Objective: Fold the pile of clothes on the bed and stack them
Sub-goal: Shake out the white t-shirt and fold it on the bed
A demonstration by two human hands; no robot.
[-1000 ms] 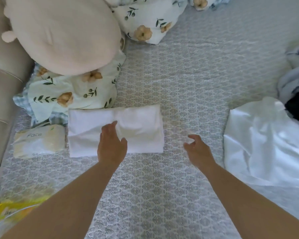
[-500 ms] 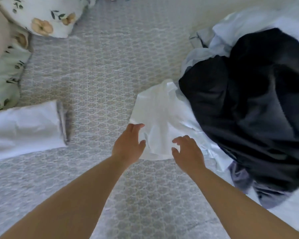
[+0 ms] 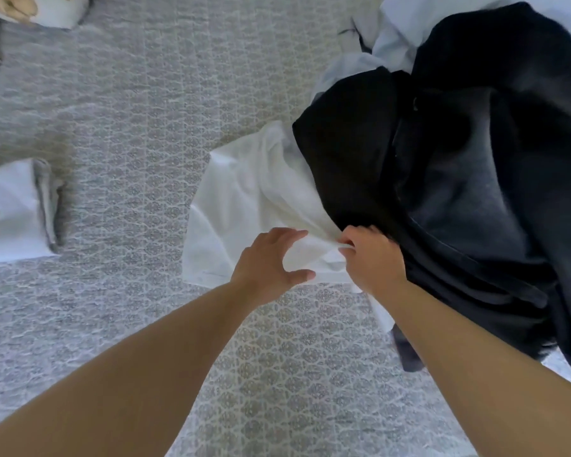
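A white garment (image 3: 244, 199) lies crumpled on the bed, its right part tucked under a big black garment (image 3: 459, 166) in the pile at the right. My right hand (image 3: 371, 258) pinches a fold of the white garment at the black garment's edge. Just left of it, my left hand (image 3: 271, 263) hovers over the white cloth with fingers spread and thumb out, holding nothing. A folded white garment (image 3: 9, 209) lies at the left edge of the view.
Pale blue clothes (image 3: 389, 37) show behind the black garment at the top right. A floral pillow (image 3: 47, 8) sits at the top left corner. The grey patterned bedspread (image 3: 139, 100) stretches between the folded piece and the pile.
My view swung right from the folded white garment to the pile. Both hands moved onto the loose white garment, and my right hand has taken hold of a fold.
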